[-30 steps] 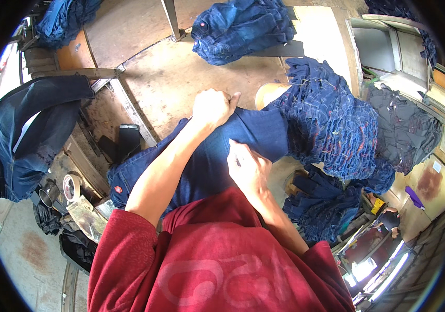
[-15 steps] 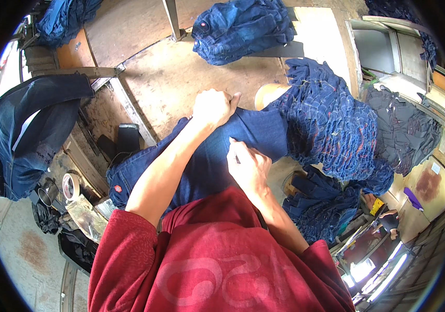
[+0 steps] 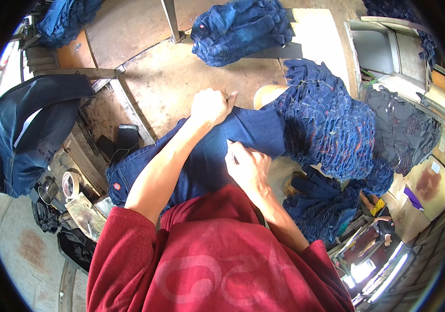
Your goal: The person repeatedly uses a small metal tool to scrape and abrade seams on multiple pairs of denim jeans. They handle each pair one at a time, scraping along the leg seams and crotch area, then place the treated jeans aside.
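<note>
Dark-blue denim garment (image 3: 254,128), spread beneath and between my hands. My left hand (image 3: 211,107) is closed in a fist at its far edge; my right hand (image 3: 250,167) curls over it, grip indeterminable. Bunched denim (image 3: 331,127) lies to their right.

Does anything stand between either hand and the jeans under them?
Nothing visible does. The left hand is curled at the far edge of the jeans, the right hand over their middle; the denim pile lies to the right, apart from both hands.
</note>
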Demonstrator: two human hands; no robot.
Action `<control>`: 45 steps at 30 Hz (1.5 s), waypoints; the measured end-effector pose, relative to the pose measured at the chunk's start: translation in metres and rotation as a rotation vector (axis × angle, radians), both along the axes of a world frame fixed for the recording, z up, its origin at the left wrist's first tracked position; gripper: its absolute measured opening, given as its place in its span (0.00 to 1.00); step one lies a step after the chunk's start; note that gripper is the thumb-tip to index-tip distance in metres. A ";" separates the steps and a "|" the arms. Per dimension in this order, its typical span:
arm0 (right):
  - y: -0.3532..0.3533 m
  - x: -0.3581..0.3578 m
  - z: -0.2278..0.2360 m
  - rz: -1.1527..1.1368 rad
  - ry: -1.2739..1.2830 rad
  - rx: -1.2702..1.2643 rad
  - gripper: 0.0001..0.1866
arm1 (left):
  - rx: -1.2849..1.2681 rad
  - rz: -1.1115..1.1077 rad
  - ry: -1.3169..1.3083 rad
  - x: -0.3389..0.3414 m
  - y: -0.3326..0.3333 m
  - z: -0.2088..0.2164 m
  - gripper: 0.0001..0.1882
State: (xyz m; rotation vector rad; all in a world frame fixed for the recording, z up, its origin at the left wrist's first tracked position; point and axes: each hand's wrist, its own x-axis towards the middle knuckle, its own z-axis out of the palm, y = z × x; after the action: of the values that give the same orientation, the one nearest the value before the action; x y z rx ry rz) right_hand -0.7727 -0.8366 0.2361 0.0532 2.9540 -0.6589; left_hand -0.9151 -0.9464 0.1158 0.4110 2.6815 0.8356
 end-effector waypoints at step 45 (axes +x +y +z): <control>-0.101 0.081 -0.008 -0.803 0.254 -0.430 0.12 | 0.273 -0.280 -0.554 0.021 -0.293 0.086 0.22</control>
State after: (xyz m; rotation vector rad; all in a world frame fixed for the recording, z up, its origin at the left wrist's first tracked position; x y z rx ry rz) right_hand -0.6917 -0.9378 0.2279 1.2309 2.8610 -1.4598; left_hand -0.8941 -1.2393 0.2018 0.5126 1.9609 1.0481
